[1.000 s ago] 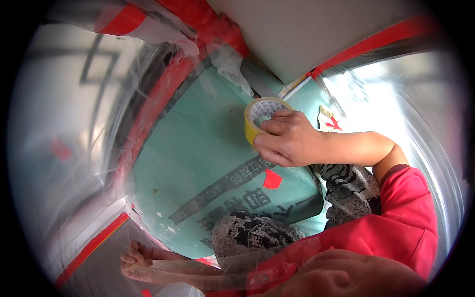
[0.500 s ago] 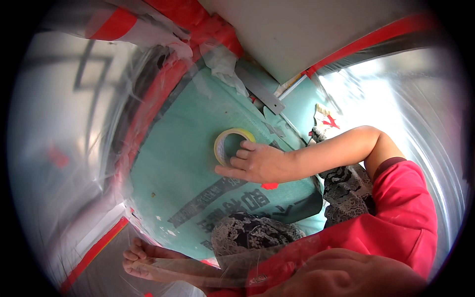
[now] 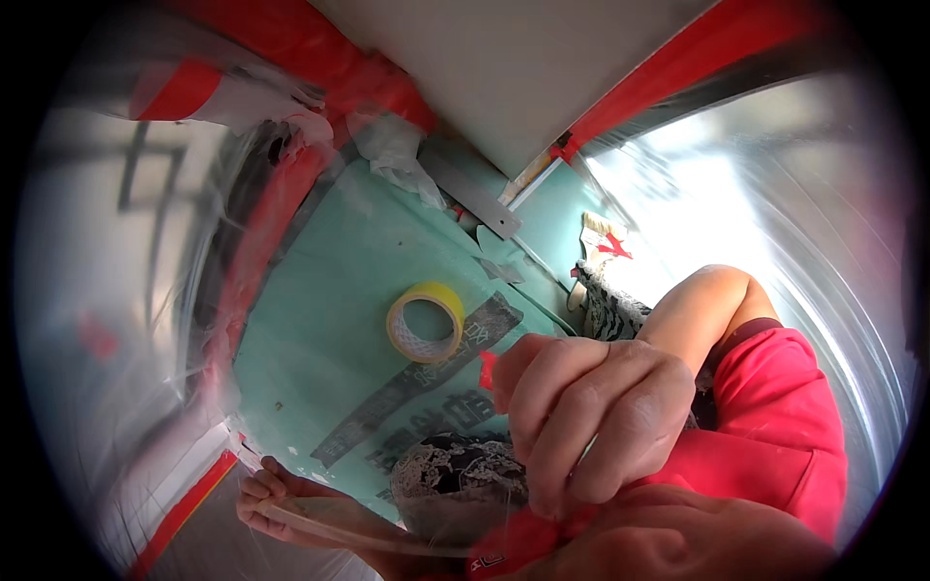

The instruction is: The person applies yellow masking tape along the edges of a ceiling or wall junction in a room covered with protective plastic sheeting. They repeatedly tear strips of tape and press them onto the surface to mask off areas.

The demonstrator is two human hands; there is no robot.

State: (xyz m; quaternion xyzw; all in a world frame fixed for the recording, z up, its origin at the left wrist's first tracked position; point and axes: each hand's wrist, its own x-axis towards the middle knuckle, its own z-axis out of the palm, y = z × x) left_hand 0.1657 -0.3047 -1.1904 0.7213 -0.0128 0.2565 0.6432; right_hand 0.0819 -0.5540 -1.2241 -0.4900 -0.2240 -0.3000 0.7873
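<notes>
At the lower left, the fingers of my left hand (image 3: 266,499) are closed on one end of a see-through tape strip (image 3: 329,513). The strip runs rightward along my left forearm toward the lower middle. Close to the camera, my right hand (image 3: 601,416) is raised with its fingers curled in. Whatever may be inside those fingers is hidden. Apart from both hands, a yellow tape roll (image 3: 452,302) rests on the green floor sheet (image 3: 320,310), its white inner core showing.
A flat metal strip (image 3: 475,198) with a hole lies at the back beside crumpled film (image 3: 395,155). A brush (image 3: 599,237) with red tape is right of it. A red scrap (image 3: 487,370) lies on the sheet. Plastic-covered surfaces (image 3: 126,320) edged with red tape stand around.
My right hand has let go of the tape roll and come up toward the camera, its fingers now curled. My left hand still holds the strip. The view has shifted slightly.
</notes>
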